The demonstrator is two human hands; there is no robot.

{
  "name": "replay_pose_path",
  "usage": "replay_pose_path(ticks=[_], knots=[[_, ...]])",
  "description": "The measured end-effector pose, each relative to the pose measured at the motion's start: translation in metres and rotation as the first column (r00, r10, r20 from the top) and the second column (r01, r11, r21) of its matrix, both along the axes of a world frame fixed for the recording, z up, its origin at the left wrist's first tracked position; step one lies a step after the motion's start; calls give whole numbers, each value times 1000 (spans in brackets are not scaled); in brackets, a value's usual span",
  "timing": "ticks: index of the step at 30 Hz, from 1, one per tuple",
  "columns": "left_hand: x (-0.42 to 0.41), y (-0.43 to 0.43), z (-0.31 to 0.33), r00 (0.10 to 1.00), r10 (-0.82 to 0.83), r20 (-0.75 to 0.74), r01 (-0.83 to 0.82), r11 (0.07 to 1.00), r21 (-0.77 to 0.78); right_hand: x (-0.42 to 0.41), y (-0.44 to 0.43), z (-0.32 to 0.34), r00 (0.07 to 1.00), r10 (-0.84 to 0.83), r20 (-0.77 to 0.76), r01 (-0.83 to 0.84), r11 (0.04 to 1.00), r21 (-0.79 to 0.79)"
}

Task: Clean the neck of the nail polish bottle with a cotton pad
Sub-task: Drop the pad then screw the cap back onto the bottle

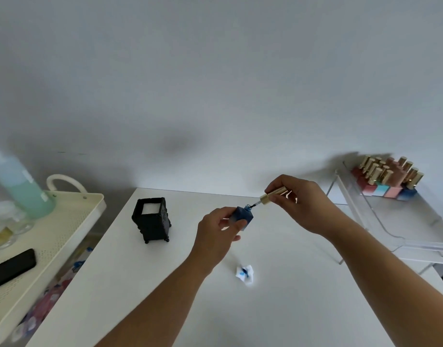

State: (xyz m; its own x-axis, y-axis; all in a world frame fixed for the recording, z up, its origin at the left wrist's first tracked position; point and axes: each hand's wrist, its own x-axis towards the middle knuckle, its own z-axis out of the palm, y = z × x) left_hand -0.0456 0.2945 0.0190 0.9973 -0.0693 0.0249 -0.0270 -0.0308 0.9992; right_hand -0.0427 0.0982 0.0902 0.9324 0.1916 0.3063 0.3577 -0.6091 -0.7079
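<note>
My left hand (pixel 216 234) grips a blue square nail polish bottle (pixel 243 216) above the white table (pixel 165 284), tilted slightly right. Its threaded neck (pixel 248 207) is uncovered. My right hand (pixel 300 204) pinches the gold cap (pixel 273 195), and the brush stem (pixel 255 204) points down into the neck opening. A crumpled white cotton pad (pixel 245 273) stained blue lies on the table below the bottle, touched by neither hand.
A black ornate holder (pixel 152 221) with white pads inside stands left of the bottle. A cream perforated cart tray (pixel 52 236) at left carries a green-blue bottle (pixel 22 186), jars and a black phone (pixel 11 267). A clear rack (pixel 390 221) at right holds several gold-capped polishes (pixel 388 179).
</note>
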Motion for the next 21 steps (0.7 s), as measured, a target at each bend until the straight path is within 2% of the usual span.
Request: replay_pose_path(ticks=[7,11,16,21], knots=[[2,0,2,995,-4,102,-12,987,160,-1,3,4,994,104,27,-99,985,-142],[2,-1,5,991,-38,129,11,979,205,-1,5,2,995,105,-2,-103,972,-213],[1,-2,7,986,-78,146,43,973,229,2,7,-2,997,4,-75,-17,984,-178],[3,0,7,991,-74,107,51,978,203,-3,4,1,993,76,-91,-88,987,-135]])
